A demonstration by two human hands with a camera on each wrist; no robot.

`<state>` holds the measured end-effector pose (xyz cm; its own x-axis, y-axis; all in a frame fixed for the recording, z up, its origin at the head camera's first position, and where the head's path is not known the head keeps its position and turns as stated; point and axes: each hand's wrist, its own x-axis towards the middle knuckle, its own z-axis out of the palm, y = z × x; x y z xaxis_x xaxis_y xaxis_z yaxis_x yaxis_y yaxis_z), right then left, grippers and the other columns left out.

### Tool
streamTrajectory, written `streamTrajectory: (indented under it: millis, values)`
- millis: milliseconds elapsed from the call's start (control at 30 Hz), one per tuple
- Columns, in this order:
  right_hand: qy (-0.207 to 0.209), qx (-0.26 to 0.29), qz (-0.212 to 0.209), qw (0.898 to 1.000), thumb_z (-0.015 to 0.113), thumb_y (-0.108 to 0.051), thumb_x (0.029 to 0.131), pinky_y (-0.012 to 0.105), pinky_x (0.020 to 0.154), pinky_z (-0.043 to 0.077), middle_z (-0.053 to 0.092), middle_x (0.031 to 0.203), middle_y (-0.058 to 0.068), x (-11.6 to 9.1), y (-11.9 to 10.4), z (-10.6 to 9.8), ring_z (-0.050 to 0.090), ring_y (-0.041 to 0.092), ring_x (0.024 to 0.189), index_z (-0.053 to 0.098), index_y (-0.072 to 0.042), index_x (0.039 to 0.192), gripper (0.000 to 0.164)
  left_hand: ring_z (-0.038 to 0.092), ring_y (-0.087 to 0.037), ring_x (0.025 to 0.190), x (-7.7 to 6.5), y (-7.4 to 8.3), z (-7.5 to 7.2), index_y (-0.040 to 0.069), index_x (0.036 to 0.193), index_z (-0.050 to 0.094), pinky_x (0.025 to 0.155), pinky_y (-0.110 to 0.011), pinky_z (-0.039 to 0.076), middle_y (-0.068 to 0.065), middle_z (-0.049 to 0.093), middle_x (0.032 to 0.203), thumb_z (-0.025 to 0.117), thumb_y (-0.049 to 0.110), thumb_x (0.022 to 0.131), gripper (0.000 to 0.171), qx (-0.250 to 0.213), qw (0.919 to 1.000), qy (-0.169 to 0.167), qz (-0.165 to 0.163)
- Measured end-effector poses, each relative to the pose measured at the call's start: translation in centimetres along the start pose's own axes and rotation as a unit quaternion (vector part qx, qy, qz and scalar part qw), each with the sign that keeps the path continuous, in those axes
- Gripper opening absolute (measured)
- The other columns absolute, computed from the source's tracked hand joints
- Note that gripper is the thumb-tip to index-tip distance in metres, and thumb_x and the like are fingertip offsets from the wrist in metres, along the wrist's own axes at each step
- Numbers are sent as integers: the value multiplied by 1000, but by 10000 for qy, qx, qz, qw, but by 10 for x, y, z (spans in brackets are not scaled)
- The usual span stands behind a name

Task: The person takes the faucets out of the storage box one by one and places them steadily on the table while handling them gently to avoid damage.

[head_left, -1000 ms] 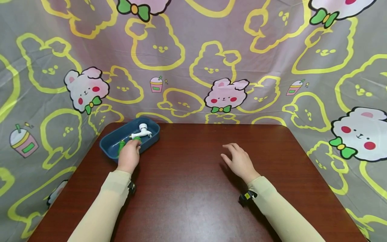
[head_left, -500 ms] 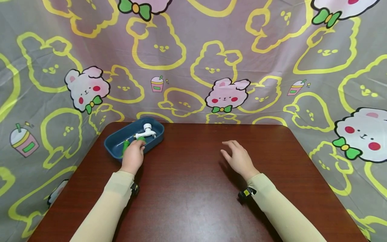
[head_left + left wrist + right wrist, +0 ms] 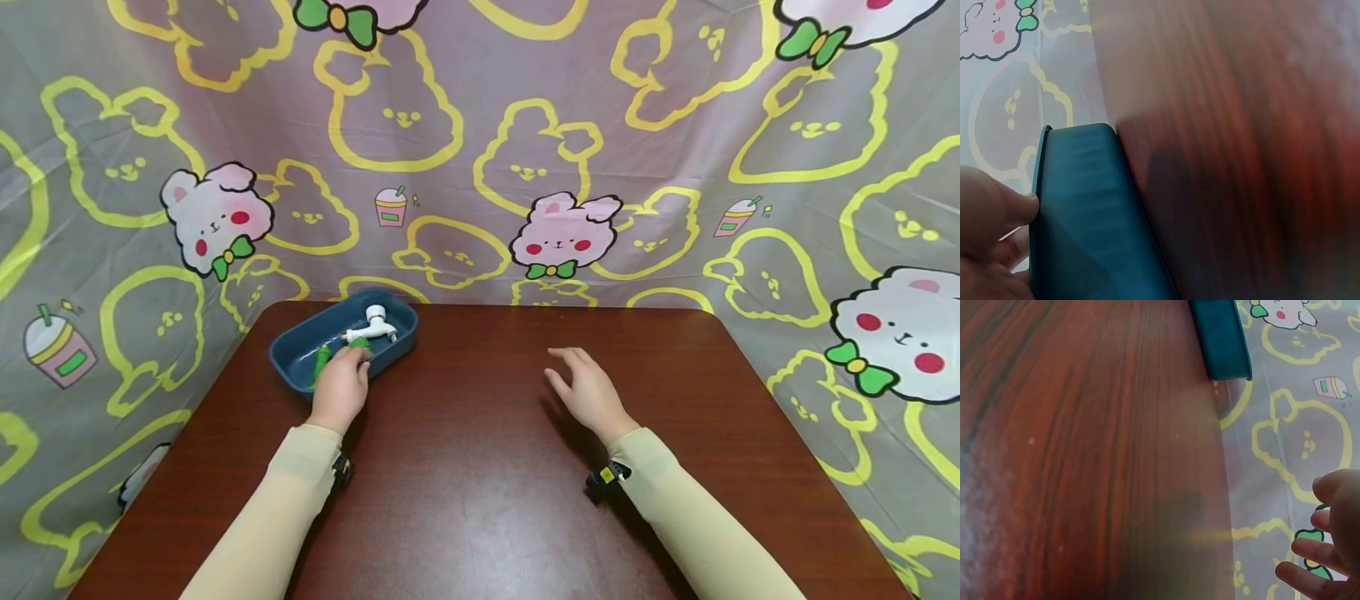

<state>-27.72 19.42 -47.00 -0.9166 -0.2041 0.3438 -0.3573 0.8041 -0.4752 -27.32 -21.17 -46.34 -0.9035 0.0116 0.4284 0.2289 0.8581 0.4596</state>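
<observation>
At the back left of the table stands a blue oblong plastic basin [image 3: 288,342]. My left hand [image 3: 341,387] grips its near rim; in the left wrist view the thumb [image 3: 1019,209] presses the outer side of the wall, with other fingers behind the rim. Inside the basin lie a white plastic faucet [image 3: 371,327] and green items, one of them long [image 3: 322,360], partly hidden by the hand; their kind cannot be made out. My right hand [image 3: 588,390] hovers over the right of the table, fingers loosely spread, holding nothing.
The dark red-brown wooden table [image 3: 480,467] is glossy, with rounded far corners. A grey curtain [image 3: 450,167] with yellow outlines and rabbit prints hangs around its back and sides.
The basin and my left hand on its rim have slid to the right, the contents moving along with it. My right hand has stayed almost still.
</observation>
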Motion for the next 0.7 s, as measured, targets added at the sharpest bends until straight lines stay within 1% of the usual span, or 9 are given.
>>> streamTrajectory:
  millis: [367,567,700]
  values:
    - [-152,66,93,9998,64,-31,103,51,111,47,61,139,14,8,-5,-2,58,33,132,61,-9,142,45,69,-41,95,0,5,10,-4,111,70,85,-54,56,-22,70,107,61,1,99,15,-10,10000,-75,62]
    - [-242,154,176,9994,63,-31,103,52,113,45,59,142,15,10,-7,-1,56,33,135,59,-9,144,46,69,-39,94,-1,12,13,-3,110,71,85,-53,56,-21,70,106,63,2,98,15,-36,9999,-109,121]
    - [-225,176,218,9994,62,-32,104,51,114,45,59,143,15,11,-7,1,55,33,136,58,-9,145,47,69,-39,93,-2,17,14,-2,110,71,85,-52,57,-20,70,106,64,3,98,15,-47,9997,-145,171]
